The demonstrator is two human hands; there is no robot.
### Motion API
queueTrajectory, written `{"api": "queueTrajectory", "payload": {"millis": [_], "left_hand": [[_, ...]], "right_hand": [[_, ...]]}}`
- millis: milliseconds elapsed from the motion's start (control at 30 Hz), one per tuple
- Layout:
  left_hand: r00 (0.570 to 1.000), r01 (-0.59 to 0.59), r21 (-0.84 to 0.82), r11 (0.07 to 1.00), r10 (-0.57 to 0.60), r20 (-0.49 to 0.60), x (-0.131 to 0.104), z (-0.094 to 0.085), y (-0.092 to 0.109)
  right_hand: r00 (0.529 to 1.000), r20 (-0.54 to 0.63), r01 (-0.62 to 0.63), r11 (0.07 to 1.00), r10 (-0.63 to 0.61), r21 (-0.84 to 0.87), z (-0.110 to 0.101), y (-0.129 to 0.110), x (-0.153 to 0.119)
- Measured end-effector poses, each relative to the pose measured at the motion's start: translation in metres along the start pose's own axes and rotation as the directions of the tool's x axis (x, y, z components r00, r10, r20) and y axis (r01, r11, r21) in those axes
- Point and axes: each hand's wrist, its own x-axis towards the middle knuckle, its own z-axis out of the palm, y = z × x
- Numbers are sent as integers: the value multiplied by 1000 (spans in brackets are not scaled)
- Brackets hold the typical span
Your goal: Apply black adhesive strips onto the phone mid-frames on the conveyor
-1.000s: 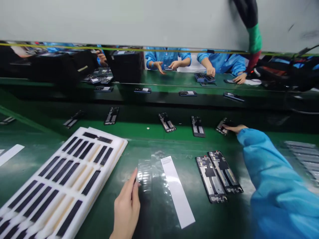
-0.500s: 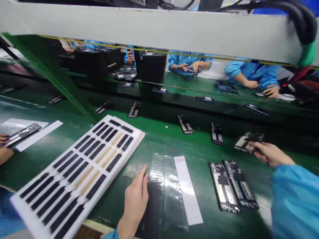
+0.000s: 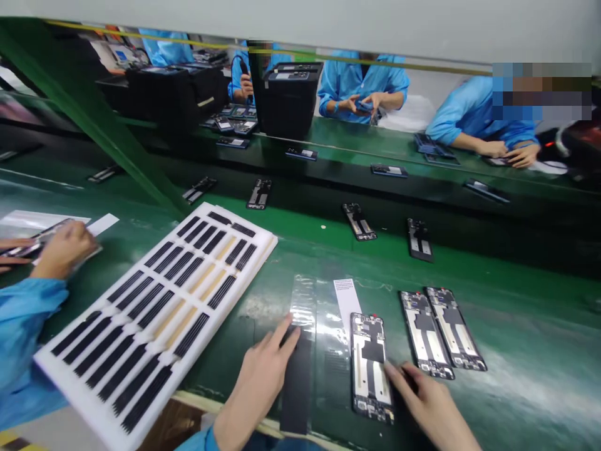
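Note:
A phone mid-frame (image 3: 373, 376) with dark circuit parts and silver plates lies on the lower part of a white paper strip (image 3: 346, 299). Its right edge is held by my right hand (image 3: 434, 401), whose fingers are curled. My left hand (image 3: 258, 376) is open, fingers stretched forward, with the fingertips at a dark strip (image 3: 297, 385) under transparent film (image 3: 323, 326). To the right, another phone frame (image 3: 425, 338) and a second phone frame (image 3: 455, 329) lie side by side. Left of my left hand is a white foam tray (image 3: 270, 241) with rows of black strips.
Several phone frames lie along the green conveyor (image 3: 300, 219), such as one frame (image 3: 420, 238). A green post (image 3: 94, 119) slants down at left. A co-worker's hand (image 3: 66, 247) handles a phone at far left. Other people in blue sleeves (image 3: 479, 113) work across the line near black bins (image 3: 291, 100).
My right hand has brought a phone frame from the conveyor's edge down left onto the paper strip. My left hand's fingers have spread slightly. The neighbour's arm has come in at left.

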Motion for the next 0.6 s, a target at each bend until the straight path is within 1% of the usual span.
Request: {"api": "queueTrajectory", "payload": {"millis": [33, 67, 133, 167, 200, 233, 267, 300, 333, 367, 400, 433, 500, 600], "left_hand": [[998, -33, 20, 999, 32, 45, -2, 0, 0], [995, -53, 33, 998, 50, 84, -3, -1, 1], [989, -62, 50, 997, 55, 134, -4, -1, 4], [988, -59, 57, 997, 50, 148, -4, -1, 6], [987, -51, 66, 996, 40, 157, -4, -1, 7], [986, -42, 74, 996, 30, 163, -3, -1, 8], [986, -34, 80, 996, 20, 168, -3, -1, 10], [985, -27, 86, 996, 12, 173, -2, -1, 11], [984, -23, 91, 996, 6, 177, -2, -2, 12], [984, -21, 94, 995, 4, 180, -1, -2, 12], [983, -22, 97, 995, 4, 183, -1, -2, 13], [983, -24, 98, 995, 5, 186, -1, -3, 13], [982, -28, 94, 995, 10, 188, 0, -4, 14], [982, -27, 83, 996, 11, 190, 1, -4, 15]], "right_hand": [[999, -50, -4, 1000, 3, -23, -8, 0, -3], [997, -82, -4, 1000, 5, 2, -16, -4, -7], [985, -171, 57, 985, -29, 161, -25, -18, -11], [968, -245, 119, 956, -52, 268, -23, -29, -11], [942, -331, 188, 909, -59, 371, -18, -40, -8], [920, -389, 232, 857, -40, 460, -8, -52, -2], [903, -429, 241, 812, 14, 532, 6, -63, 5], [923, -376, 181, 782, 74, 597, 21, -73, 13], [957, -267, 90, 760, 112, 644, 37, -80, 21], [980, -173, 37, 748, 104, 663, 53, -86, 28], [993, -94, 12, 754, 67, 657, 66, -89, 33], [999, -48, 15, 772, 20, 636, 78, -90, 37], [997, -35, 78, 819, -70, 569, 92, -89, 39], [990, -36, 136, 865, -136, 482, 99, -85, 36]]}}
